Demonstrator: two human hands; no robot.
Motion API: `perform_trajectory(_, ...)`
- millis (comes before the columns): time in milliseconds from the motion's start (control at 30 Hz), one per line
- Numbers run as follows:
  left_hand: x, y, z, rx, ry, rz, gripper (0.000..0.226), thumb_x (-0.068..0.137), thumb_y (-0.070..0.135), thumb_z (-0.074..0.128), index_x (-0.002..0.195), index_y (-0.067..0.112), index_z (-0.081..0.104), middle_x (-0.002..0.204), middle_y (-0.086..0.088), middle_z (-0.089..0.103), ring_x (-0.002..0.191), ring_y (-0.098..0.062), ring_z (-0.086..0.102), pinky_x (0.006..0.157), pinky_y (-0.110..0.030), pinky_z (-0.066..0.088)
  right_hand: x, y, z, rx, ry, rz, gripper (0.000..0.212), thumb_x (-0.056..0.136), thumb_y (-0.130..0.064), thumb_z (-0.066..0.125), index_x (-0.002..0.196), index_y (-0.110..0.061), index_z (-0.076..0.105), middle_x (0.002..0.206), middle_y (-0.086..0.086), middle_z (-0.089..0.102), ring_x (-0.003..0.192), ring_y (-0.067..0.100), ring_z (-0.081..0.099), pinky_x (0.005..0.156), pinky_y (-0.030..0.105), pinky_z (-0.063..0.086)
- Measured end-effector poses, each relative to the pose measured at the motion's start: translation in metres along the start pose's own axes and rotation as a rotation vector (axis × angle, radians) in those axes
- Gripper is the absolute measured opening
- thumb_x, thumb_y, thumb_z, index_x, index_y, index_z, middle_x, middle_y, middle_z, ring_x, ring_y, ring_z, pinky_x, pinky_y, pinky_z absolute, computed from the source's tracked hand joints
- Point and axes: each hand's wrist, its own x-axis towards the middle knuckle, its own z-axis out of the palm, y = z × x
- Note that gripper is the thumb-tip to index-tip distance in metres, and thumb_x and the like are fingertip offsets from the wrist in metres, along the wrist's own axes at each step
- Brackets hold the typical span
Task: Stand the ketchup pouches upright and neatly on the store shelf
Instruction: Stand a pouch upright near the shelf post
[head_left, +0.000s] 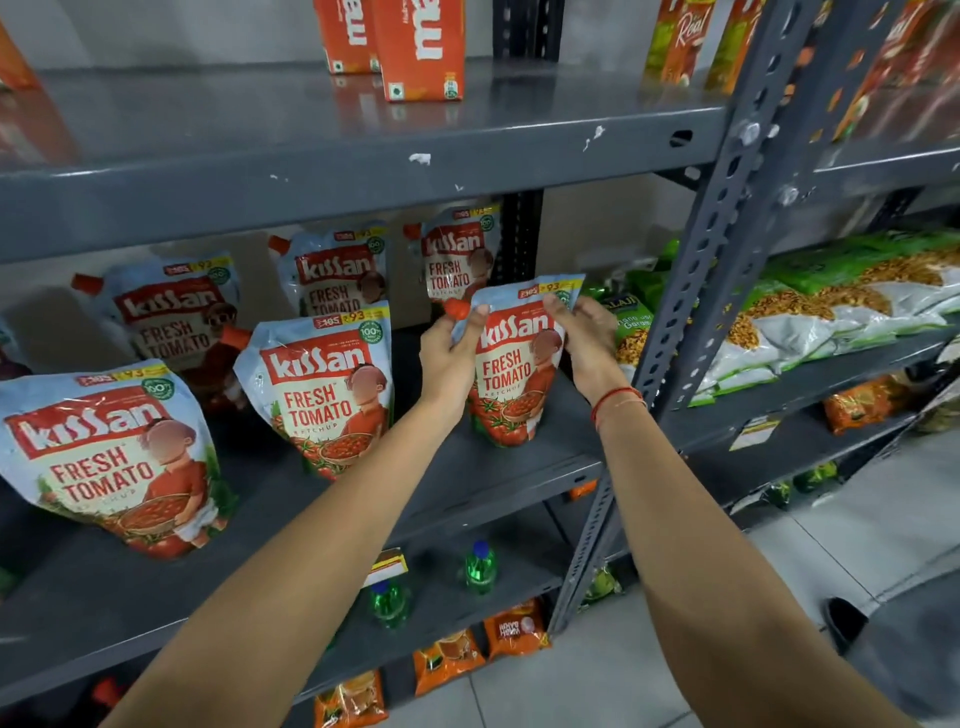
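Observation:
Several Kissan ketchup pouches stand on the grey middle shelf (498, 467). The front right pouch (511, 374) stands upright near the shelf's right end, held by both hands. My left hand (449, 358) grips its upper left edge by the red spout cap. My right hand (587, 343) pinches its upper right corner. Another pouch (327, 389) stands at front centre and a large one (109, 457) leans at front left. Three more pouches stand behind: back left (171, 312), back middle (337, 270) and back right (457, 254).
A slotted steel upright (691, 291) rises just right of my right hand. Orange juice cartons (415, 47) stand on the shelf above. Green and white snack bags (831, 312) fill the neighbouring rack. Green bottles (480, 566) and orange packets (452, 660) sit on lower shelves.

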Motion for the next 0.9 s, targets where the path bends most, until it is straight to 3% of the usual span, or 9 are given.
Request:
perform_trajectory(100, -0.002, -0.007, -0.006, 0.021, -0.08, 0.051, 0.022, 0.087, 0.027, 0.061, 0.104, 0.012, 0.063, 0.107, -0.008, 0.069, 0.1, -0.019, 0.066, 0.089, -0.035, 0.054, -0.003, 0.003, -0.006, -0.031, -0.059, -0.011, 0.009, 0.08, -0.026, 0.071, 0.085, -0.019, 0.068, 0.096, 0.005, 0.072, 0.093, 0.022, 0.069, 0.087, 0.04, 0.055)
perform_trajectory(200, -0.003, -0.017, -0.013, 0.084, -0.211, 0.004, 0.044, 0.079, 0.018, 0.071, 0.12, 0.015, 0.055, 0.109, 0.005, 0.065, 0.098, -0.006, 0.062, 0.082, -0.017, 0.052, -0.013, 0.018, -0.012, -0.146, -0.222, 0.05, 0.022, 0.086, -0.042, 0.06, 0.102, -0.027, 0.065, 0.103, -0.009, 0.07, 0.091, -0.001, 0.067, 0.079, 0.022, 0.053)
perform_trajectory(233, -0.004, -0.026, -0.016, 0.129, -0.26, -0.043, 0.052, 0.075, 0.016, 0.074, 0.122, 0.017, 0.052, 0.108, 0.009, 0.063, 0.099, -0.003, 0.061, 0.079, -0.013, 0.051, -0.017, 0.027, -0.013, -0.161, -0.264, 0.086, 0.032, 0.085, -0.046, 0.06, 0.109, -0.026, 0.063, 0.107, -0.009, 0.07, 0.094, -0.002, 0.067, 0.081, 0.022, 0.054)
perform_trajectory(267, -0.005, -0.038, -0.02, 0.186, -0.305, -0.104, 0.06, 0.072, 0.015, 0.077, 0.125, 0.019, 0.048, 0.111, 0.009, 0.062, 0.103, -0.005, 0.06, 0.081, -0.014, 0.051, -0.02, 0.037, -0.015, -0.177, -0.29, 0.119, 0.043, 0.081, -0.051, 0.062, 0.115, -0.025, 0.061, 0.113, -0.006, 0.069, 0.1, 0.003, 0.067, 0.088, 0.027, 0.053)
perform_trajectory(333, -0.009, -0.066, -0.028, 0.338, -0.381, -0.223, 0.085, 0.064, 0.019, 0.083, 0.135, 0.018, 0.038, 0.129, 0.0, 0.057, 0.12, -0.016, 0.053, 0.098, -0.03, 0.048, -0.027, 0.055, -0.019, -0.221, -0.316, 0.164, 0.055, 0.076, -0.053, 0.067, 0.123, -0.026, 0.057, 0.124, -0.003, 0.066, 0.112, 0.012, 0.063, 0.098, 0.036, 0.049)
perform_trajectory(400, -0.015, -0.087, -0.03, 0.45, -0.404, -0.289, 0.101, 0.059, 0.025, 0.086, 0.141, 0.017, 0.027, 0.141, -0.007, 0.048, 0.129, -0.022, 0.046, 0.109, -0.043, 0.038, -0.033, 0.067, -0.021, -0.245, -0.328, 0.17, 0.051, 0.08, -0.04, 0.068, 0.126, -0.025, 0.053, 0.128, -0.001, 0.062, 0.112, 0.01, 0.06, 0.095, 0.029, 0.048)
perform_trajectory(533, -0.026, -0.1, -0.024, 0.549, -0.333, -0.223, 0.092, 0.067, 0.023, 0.081, 0.141, 0.013, 0.028, 0.139, -0.009, 0.051, 0.128, -0.025, 0.047, 0.109, -0.042, 0.038, -0.041, 0.073, -0.025, -0.249, -0.282, 0.138, 0.05, 0.083, -0.023, 0.069, 0.128, -0.019, 0.048, 0.123, 0.0, 0.062, 0.106, 0.002, 0.059, 0.078, 0.013, 0.052)
perform_trajectory(700, -0.04, -0.106, -0.017, 0.583, -0.301, -0.135, 0.083, 0.073, 0.025, 0.077, 0.141, 0.014, 0.031, 0.136, -0.008, 0.054, 0.125, -0.025, 0.051, 0.106, -0.042, 0.041, -0.055, 0.082, -0.035, -0.236, -0.194, 0.109, 0.051, 0.082, -0.025, 0.07, 0.129, -0.015, 0.05, 0.124, 0.004, 0.063, 0.112, 0.011, 0.061, 0.092, 0.027, 0.053)
perform_trajectory(900, -0.05, -0.109, -0.013, 0.615, -0.28, -0.067, 0.081, 0.074, 0.025, 0.076, 0.141, 0.016, 0.032, 0.134, -0.007, 0.056, 0.122, -0.027, 0.053, 0.104, -0.045, 0.043, -0.068, 0.085, -0.039, -0.204, -0.135, 0.077, 0.052, 0.083, -0.027, 0.069, 0.128, -0.011, 0.05, 0.125, 0.008, 0.063, 0.111, 0.013, 0.062, 0.086, 0.021, 0.054)
